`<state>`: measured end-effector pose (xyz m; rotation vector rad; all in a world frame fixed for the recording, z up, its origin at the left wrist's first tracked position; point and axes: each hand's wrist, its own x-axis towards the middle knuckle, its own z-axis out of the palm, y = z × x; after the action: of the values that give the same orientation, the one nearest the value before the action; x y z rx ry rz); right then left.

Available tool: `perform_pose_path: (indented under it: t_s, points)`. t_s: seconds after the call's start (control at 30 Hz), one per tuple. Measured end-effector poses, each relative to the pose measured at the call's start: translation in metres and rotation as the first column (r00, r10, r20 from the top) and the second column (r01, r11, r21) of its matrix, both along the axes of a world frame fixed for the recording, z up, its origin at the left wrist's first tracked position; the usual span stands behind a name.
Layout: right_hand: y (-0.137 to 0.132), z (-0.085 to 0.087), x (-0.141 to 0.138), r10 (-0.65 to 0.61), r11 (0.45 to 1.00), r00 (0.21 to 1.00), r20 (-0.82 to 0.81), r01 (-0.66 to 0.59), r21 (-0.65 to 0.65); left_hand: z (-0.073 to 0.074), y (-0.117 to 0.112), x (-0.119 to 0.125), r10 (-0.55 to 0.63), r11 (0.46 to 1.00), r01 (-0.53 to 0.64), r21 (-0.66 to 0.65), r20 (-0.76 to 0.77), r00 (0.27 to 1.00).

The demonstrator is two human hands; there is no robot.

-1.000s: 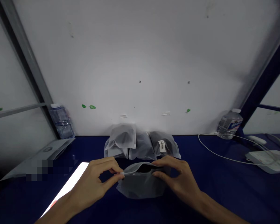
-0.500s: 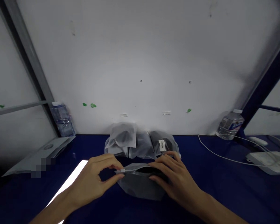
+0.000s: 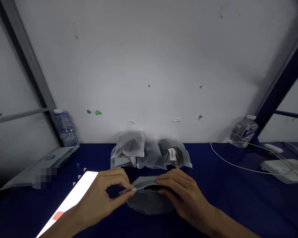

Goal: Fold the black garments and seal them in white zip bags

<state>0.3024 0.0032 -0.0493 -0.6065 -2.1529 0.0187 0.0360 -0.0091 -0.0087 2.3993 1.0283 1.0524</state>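
Observation:
A frosted zip bag (image 3: 150, 202) lies in front of me on the blue table, its mouth gaping in the middle. Thumb and forefinger of my left hand (image 3: 109, 190) pinch the bag's left corner at the small white slider (image 3: 133, 189). On the right side of the mouth, my right hand (image 3: 180, 190) grips the edge between thumb and fingers. Something dark shows inside the opening; what it is I cannot make out. Behind the hands lie more filled frosted bags: a stacked one (image 3: 130, 143), a middle one (image 3: 151, 155) and one with a white barcode label (image 3: 172, 154).
A lit phone (image 3: 72, 198) lies beside my left forearm. Flat grey packages (image 3: 47, 162) and a clear bottle (image 3: 66, 129) stand at the left. At the right are a labelled bottle (image 3: 243, 131), a white cable (image 3: 228, 161) and a white box (image 3: 283, 168). A white wall (image 3: 149, 66) rises behind.
The slider and my left hand have shifted slightly right and down along the bag's mouth. My right hand's fingers have drawn closer together. More of the phone shows, with a red patch on its screen.

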Motion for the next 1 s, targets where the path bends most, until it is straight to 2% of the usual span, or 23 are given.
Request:
perform_pose_path:
  t_s: [0.2, 0.4, 0.8, 1.0]
  points:
    - [-0.002, -0.001, -0.004, -0.011, 0.999, 1.000, -0.009, 0.011, 0.032, -0.002, -0.002, 0.002, 0.001, 1.000, -0.001, 0.010, 0.003, 1.000]
    - [0.000, 0.001, -0.003, -0.002, 0.998, 0.997, -0.077, -0.002, -0.055, 0.001, 0.002, -0.006, 0.038, 0.999, -0.037, 0.017, -0.067, 0.997]
    - [-0.006, 0.003, -0.008, 0.021, 1.000, 0.995, -0.099, -0.020, 0.020, -0.002, -0.006, 0.004, 0.021, 0.996, -0.023, 0.080, 0.024, 0.999]
    - [-0.005, 0.001, -0.007, -0.020, 1.000, 0.996, -0.084, 0.018, -0.024, -0.004, -0.005, 0.003, 0.042, 0.987, -0.039, 0.159, -0.014, 0.999]
